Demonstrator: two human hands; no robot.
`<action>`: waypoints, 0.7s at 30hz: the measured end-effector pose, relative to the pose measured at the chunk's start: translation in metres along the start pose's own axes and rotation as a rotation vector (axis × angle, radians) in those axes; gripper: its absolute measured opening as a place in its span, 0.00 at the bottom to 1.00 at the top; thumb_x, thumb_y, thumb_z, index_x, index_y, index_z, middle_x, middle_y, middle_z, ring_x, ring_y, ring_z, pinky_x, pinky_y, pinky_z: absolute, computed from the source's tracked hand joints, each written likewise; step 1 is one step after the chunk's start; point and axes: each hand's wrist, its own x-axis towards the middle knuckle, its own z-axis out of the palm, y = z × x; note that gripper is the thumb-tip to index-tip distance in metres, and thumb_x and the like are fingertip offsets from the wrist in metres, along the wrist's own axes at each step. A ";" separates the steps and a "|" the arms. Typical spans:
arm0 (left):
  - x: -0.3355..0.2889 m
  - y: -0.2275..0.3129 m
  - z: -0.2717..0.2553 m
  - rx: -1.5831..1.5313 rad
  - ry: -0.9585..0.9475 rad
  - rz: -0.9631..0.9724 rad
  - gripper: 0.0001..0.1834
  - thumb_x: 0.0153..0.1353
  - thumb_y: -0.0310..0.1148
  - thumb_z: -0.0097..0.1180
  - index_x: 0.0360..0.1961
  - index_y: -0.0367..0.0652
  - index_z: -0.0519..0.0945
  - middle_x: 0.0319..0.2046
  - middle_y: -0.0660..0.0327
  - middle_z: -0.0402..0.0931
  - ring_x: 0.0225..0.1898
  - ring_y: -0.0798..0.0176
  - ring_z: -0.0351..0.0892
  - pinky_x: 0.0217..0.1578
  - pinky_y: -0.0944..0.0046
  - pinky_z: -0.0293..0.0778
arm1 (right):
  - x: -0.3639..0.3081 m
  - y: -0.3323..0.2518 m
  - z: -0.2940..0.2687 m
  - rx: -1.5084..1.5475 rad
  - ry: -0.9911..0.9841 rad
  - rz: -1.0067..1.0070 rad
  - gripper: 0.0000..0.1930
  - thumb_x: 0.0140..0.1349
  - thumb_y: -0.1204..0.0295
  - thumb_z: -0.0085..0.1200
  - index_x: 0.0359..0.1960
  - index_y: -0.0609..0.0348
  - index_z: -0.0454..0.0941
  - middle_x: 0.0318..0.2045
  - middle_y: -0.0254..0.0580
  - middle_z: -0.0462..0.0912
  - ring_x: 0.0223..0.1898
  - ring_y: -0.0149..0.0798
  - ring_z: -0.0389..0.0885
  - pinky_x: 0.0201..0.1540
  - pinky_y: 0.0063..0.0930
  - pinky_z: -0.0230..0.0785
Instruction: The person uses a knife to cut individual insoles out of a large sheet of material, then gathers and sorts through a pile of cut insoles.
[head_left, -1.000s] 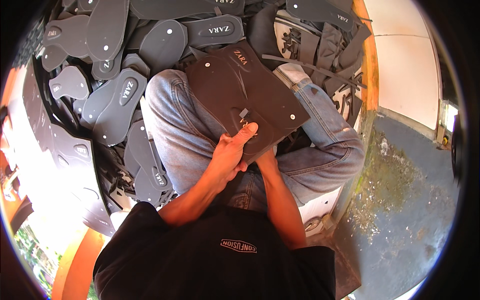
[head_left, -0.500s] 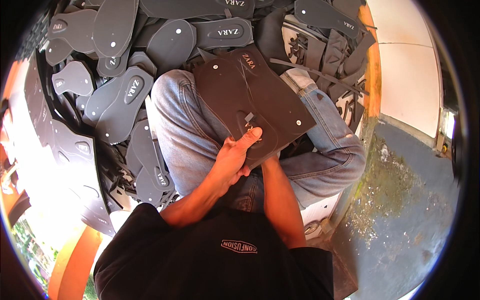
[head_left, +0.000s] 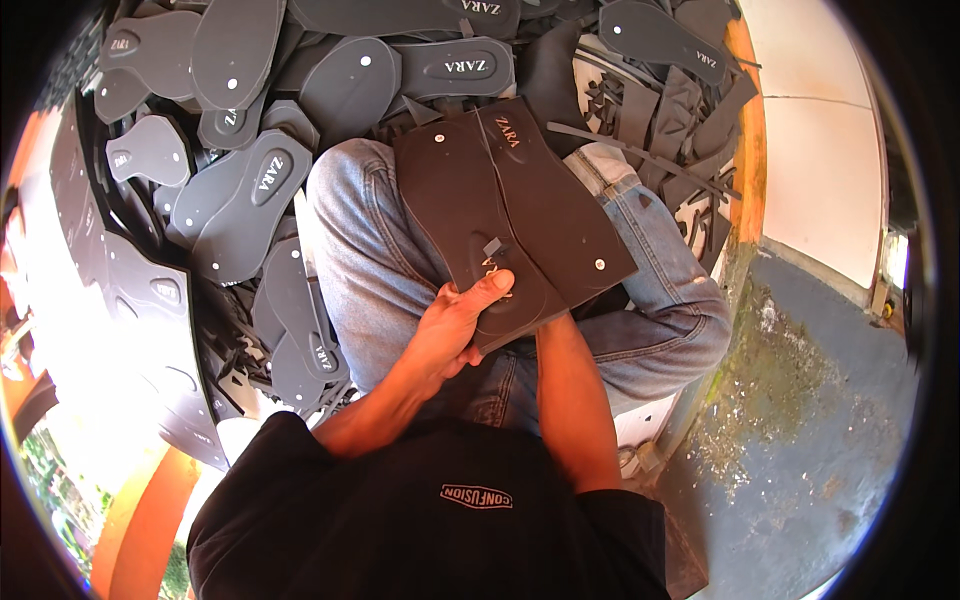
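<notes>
Gripping the near end of the dark sole sheet (head_left: 560, 215) over the lap (head_left: 350, 245) with the left hand (head_left: 452, 320), thumb on top; cannot tell the hold of the right hand, hidden beneath. Probably light, bendy foam, best pinched by the outer edges and propped underneath, clear of the long slit (head_left: 500, 190) running toward the piled soles (head_left: 245, 205).

Harsh glare bleaches the left sheet (head_left: 152, 325); fisheye corners go black.

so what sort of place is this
Probably a small footwear workshop: dark sole shapes piled up, scrap offcuts beside them, and the left hand gripping a dark sheet with sole outlines.
</notes>
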 end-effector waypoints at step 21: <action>-0.087 -0.030 -0.110 0.197 -0.198 0.097 0.28 0.51 0.36 0.68 0.51 0.36 0.72 0.38 0.65 0.76 0.39 0.70 0.72 0.41 0.68 0.70 | 0.030 -0.069 0.021 0.427 -0.206 0.445 0.16 0.60 0.60 0.51 0.31 0.63 0.74 0.15 0.35 0.71 0.11 0.25 0.63 0.13 0.22 0.51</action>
